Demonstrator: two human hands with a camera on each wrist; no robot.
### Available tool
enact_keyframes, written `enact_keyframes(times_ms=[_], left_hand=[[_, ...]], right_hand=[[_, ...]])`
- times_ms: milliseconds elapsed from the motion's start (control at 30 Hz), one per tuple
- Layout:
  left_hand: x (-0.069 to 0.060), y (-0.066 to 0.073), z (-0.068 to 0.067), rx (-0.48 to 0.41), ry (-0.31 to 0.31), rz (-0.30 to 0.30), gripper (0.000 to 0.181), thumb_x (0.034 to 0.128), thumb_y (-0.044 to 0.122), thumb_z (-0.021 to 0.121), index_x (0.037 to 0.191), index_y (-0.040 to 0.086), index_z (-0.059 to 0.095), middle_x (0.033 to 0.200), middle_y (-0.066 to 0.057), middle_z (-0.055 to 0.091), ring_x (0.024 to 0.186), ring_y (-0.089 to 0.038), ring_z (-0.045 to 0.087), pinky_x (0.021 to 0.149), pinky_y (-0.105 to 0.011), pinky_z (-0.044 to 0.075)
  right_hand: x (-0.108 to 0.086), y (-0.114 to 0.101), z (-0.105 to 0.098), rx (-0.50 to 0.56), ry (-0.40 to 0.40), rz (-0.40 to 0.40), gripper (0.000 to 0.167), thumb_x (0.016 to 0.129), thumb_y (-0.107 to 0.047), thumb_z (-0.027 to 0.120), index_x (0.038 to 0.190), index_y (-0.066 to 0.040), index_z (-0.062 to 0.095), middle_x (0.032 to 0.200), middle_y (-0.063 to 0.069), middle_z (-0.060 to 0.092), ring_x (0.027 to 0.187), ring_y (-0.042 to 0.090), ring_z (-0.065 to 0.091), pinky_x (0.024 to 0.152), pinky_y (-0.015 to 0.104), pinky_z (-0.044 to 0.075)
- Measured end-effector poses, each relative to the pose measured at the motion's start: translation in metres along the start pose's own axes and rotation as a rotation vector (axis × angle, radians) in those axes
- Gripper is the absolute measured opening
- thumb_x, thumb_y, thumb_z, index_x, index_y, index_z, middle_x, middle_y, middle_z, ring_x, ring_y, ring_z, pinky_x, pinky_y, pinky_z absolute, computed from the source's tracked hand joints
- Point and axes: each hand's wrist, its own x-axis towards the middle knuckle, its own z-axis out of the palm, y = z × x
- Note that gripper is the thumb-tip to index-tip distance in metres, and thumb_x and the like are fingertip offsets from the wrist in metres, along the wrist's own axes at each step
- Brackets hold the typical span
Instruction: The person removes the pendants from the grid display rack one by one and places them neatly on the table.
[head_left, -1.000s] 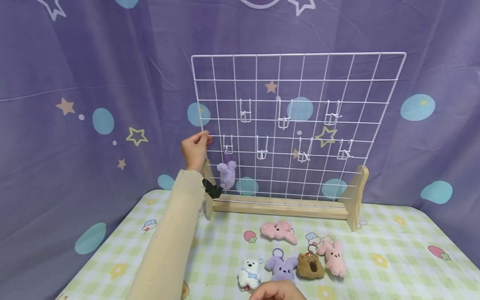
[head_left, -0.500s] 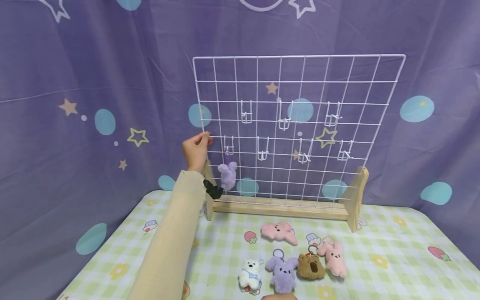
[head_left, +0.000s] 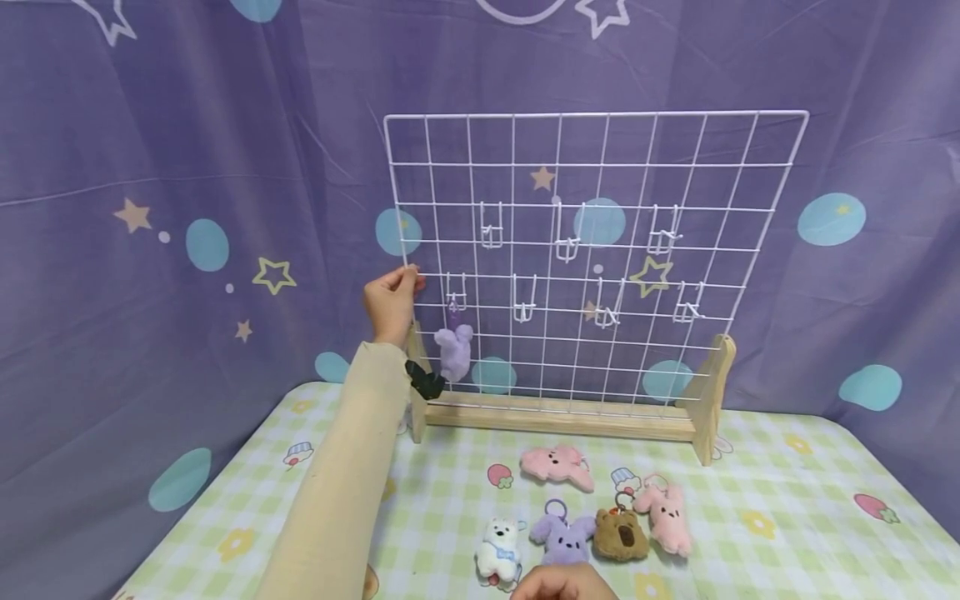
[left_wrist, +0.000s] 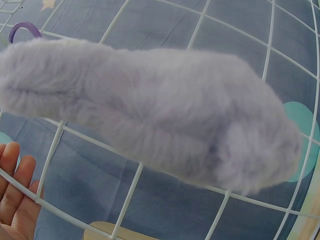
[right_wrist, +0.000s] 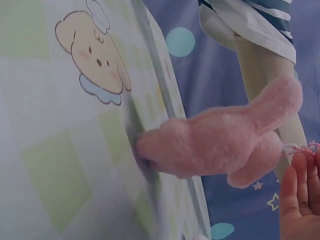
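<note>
My left hand (head_left: 392, 302) pinches the left edge of a white wire grid rack (head_left: 596, 112); its fingertips (left_wrist: 22, 172) show around the frame wire in the left wrist view. Just right of it, a lilac plush keychain (head_left: 453, 353) hangs from a hook, filling much of the left wrist view (left_wrist: 150, 110). My right hand (head_left: 564, 583) shows at the bottom edge of the head view. In the right wrist view it holds a pink plush keychain (right_wrist: 220, 142) by its chain (right_wrist: 300, 149), the plush dangling beside the tablecloth. The thumb's grip is out of sight.
On the checked tablecloth (head_left: 787, 475) lie a pink plush (head_left: 557, 465), a white bear (head_left: 498, 550), a lilac plush (head_left: 562, 537), a brown bear (head_left: 620, 535) and a pink rabbit (head_left: 667, 518). Several wire hooks (head_left: 567, 247) stick out of the grid above its wooden base (head_left: 562, 419).
My right hand sank almost out of the head view half a second ago and has come back up slightly. The left hand keeps its place on the grid edge.
</note>
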Motion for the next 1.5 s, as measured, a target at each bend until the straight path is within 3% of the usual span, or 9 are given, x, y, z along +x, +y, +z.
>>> enact_keyframes(times_ms=[233,367,467,567,767,1000,1133,1267,1500], left_hand=[[-0.001,0.001,-0.001,-0.005,-0.004,-0.017,0.024,0.0906,0.018,0.064,0.099,-0.002,0.072,0.09,-0.017,0.071,0.069,-0.006,0.065,0.076,-0.026,0.057],[-0.002,0.001,-0.001,0.006,0.006,0.006,0.022,0.0904,0.017,0.064,0.098,-0.001,0.073,0.086,-0.015,0.071,0.066,-0.003,0.064,0.07,-0.021,0.056],[-0.001,0.001,-0.001,0.002,0.012,0.018,0.021,0.0901,0.015,0.064,0.097,-0.002,0.073,0.083,-0.013,0.072,0.064,-0.003,0.064,0.068,-0.02,0.056],[-0.001,0.001,-0.001,-0.011,0.017,0.022,0.02,0.0898,0.014,0.064,0.096,-0.002,0.073,0.081,-0.012,0.071,0.064,-0.003,0.064,0.069,-0.021,0.056],[-0.001,0.0,-0.001,-0.018,0.012,0.004,0.022,0.0898,0.015,0.064,0.098,-0.003,0.073,0.079,-0.008,0.071,0.065,-0.003,0.064,0.07,-0.022,0.056],[-0.001,0.001,0.0,-0.01,0.01,0.003,0.022,0.09,0.016,0.064,0.098,-0.002,0.073,0.083,-0.011,0.072,0.065,-0.003,0.064,0.07,-0.021,0.056],[-0.001,0.002,0.0,-0.016,0.011,0.017,0.021,0.0898,0.015,0.064,0.097,-0.002,0.073,0.083,-0.013,0.071,0.065,-0.003,0.064,0.07,-0.022,0.056],[-0.002,0.002,0.0,-0.028,0.011,0.025,0.021,0.0895,0.014,0.064,0.097,-0.004,0.072,0.081,-0.011,0.071,0.064,-0.003,0.064,0.069,-0.022,0.057],[-0.002,0.001,0.0,-0.028,0.009,0.026,0.022,0.0897,0.014,0.064,0.097,-0.005,0.072,0.078,-0.008,0.071,0.064,-0.003,0.064,0.068,-0.021,0.056]], right_hand=[[0.001,-0.003,-0.003,0.075,0.052,0.066,0.012,0.087,0.014,0.048,0.095,0.02,0.054,0.082,0.037,0.056,0.078,-0.002,0.061,0.068,0.015,0.053],[0.001,-0.002,-0.002,0.133,0.086,0.098,0.012,0.088,0.011,0.051,0.094,0.022,0.053,0.084,0.014,0.07,0.076,-0.002,0.061,0.068,0.012,0.051],[0.004,-0.005,0.0,0.154,0.102,0.142,0.018,0.09,0.006,0.054,0.094,0.023,0.052,0.088,-0.007,0.069,0.075,-0.002,0.061,0.067,0.01,0.05],[0.009,-0.009,0.002,0.138,0.111,0.19,0.025,0.091,0.0,0.056,0.095,0.023,0.051,0.087,-0.013,0.067,0.075,-0.003,0.059,0.067,0.009,0.049],[0.013,-0.01,-0.003,0.142,0.112,0.222,0.03,0.093,-0.004,0.055,0.097,0.025,0.05,0.085,-0.01,0.067,0.071,-0.004,0.058,0.061,0.007,0.046],[0.012,-0.005,-0.019,-0.048,0.101,0.133,0.018,0.094,-0.001,0.053,0.096,0.016,0.057,0.08,0.024,0.063,0.073,-0.003,0.059,0.062,0.017,0.054],[0.013,-0.002,-0.027,-0.07,0.115,0.198,0.02,0.093,-0.003,0.055,0.098,0.015,0.058,0.082,0.011,0.068,0.078,-0.001,0.062,0.069,0.021,0.057],[0.016,0.001,-0.032,-0.067,0.14,0.31,0.023,0.093,-0.008,0.058,0.099,0.014,0.059,0.085,-0.008,0.066,0.075,-0.001,0.06,0.069,0.014,0.053],[0.022,0.011,-0.036,-0.111,0.128,0.359,0.022,0.092,-0.012,0.06,0.098,0.01,0.062,0.082,-0.002,0.065,0.071,0.0,0.056,0.064,0.012,0.049]])
